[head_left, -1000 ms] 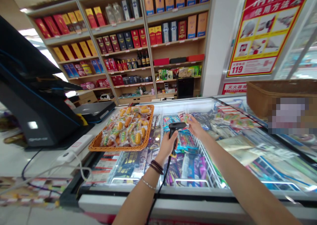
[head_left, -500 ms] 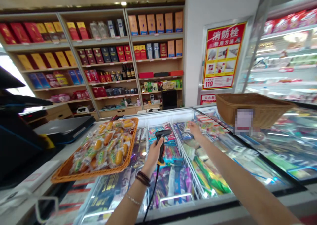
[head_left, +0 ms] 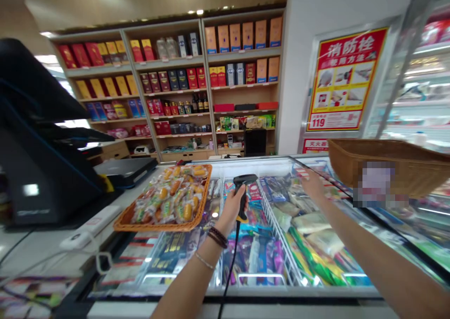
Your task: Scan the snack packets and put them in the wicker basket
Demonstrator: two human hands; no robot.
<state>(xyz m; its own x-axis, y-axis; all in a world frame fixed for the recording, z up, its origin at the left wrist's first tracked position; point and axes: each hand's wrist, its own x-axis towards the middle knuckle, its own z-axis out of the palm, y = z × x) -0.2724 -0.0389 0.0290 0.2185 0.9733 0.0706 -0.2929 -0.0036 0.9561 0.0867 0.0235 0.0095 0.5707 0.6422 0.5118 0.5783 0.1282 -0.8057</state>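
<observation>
My left hand (head_left: 235,205) is wrapped round the grip of a black barcode scanner (head_left: 245,181). The scanner is upright over the freezer, and its black cable hangs down past my wrist. Farther right, my right hand (head_left: 312,182) reaches over the freezer beside the dark edge of its glass lid (head_left: 330,184). Its fingers are curled; whether they hold something is too blurred to tell. Under both hands lies the chest freezer (head_left: 197,288), with colourful wrapped packs (head_left: 260,258) and a white wire divider (head_left: 276,230) visible inside.
An orange wicker tray (head_left: 158,227) of wrapped snacks stands on the left of the freezer. A brown basket (head_left: 418,178) rests on the right. Beyond the tray are a flat black device (head_left: 128,166) and a dark terminal (head_left: 45,169). Stocked shelves (head_left: 176,63) line the back wall.
The view has turned left, so the scene sits farther right. My right hand has moved rightward over the freezer to the lid's edge. My left hand still holds the scanner.
</observation>
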